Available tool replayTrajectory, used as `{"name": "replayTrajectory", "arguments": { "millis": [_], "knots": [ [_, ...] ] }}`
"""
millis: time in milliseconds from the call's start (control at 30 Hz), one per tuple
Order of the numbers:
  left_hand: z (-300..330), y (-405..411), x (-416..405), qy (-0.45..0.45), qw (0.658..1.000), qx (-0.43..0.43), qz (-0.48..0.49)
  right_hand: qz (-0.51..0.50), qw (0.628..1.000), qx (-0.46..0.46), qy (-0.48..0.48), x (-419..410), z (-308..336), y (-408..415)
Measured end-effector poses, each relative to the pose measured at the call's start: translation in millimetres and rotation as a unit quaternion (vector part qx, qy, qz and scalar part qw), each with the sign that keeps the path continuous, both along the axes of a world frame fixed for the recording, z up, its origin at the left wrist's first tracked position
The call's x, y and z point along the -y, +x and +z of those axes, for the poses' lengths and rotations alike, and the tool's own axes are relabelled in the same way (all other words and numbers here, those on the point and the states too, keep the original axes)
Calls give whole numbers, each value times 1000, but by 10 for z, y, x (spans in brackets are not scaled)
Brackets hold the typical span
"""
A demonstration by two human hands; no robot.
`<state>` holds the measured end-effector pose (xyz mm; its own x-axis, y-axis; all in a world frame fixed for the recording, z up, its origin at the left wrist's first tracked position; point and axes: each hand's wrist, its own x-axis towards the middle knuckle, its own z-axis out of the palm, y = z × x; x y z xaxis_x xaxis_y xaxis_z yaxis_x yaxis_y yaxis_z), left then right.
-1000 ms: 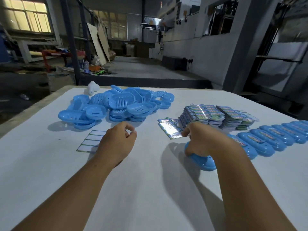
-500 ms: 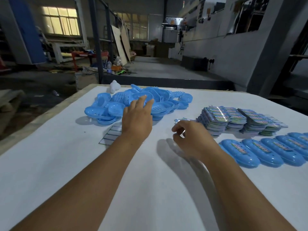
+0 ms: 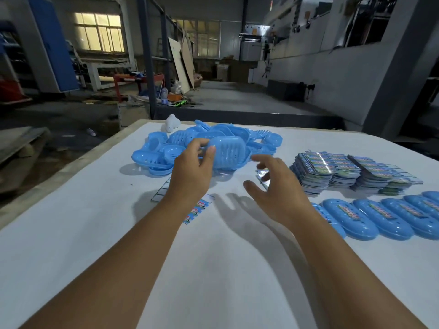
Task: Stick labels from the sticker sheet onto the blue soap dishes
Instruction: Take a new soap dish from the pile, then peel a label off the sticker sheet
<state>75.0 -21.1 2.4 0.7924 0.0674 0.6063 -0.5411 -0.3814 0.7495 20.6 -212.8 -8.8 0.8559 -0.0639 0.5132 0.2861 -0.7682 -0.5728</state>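
Left hand (image 3: 190,172) pinching slotted blue plastic soap dish (image 3: 229,151) above heap; right hand (image 3: 276,193) spread, empty. Risk: shallow edge grip, dish slipping.

Blue soap dishes (image 3: 204,148), white table (image 3: 213,269)

Dim workshop, concrete floor (image 3: 237,98). Steel post (image 3: 147,67) stands just behind the white table (image 3: 213,269). Left of the post: lit window (image 3: 98,32), blue cabinet (image 3: 51,43), red-framed bench (image 3: 135,79). Right of the post: boards (image 3: 181,60) leaning upright, a second window (image 3: 204,39) beyond them, then a grey wall (image 3: 332,74) running back. Clutter (image 3: 175,99) on the floor at the post's foot.
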Motion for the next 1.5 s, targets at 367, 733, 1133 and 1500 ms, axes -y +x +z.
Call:
{"name": "replayTrajectory", "arguments": {
  "millis": [367,733,1133,1500],
  "knots": [
    [-50,-232,-180,-8,964,-259,-56,83,994,-51,-42,-76,7,-73],
    [20,-312,-373,409,863,-281,97,21,979,-164,-117,-28,-66,-51],
    [25,-252,-357,110,943,-310,41,12,971,-197,-133,-84,-43,-96],
    [65,-366,-77,-112,937,-269,-191,142,933,-109,311,-226,128,-125]
  ]
}}
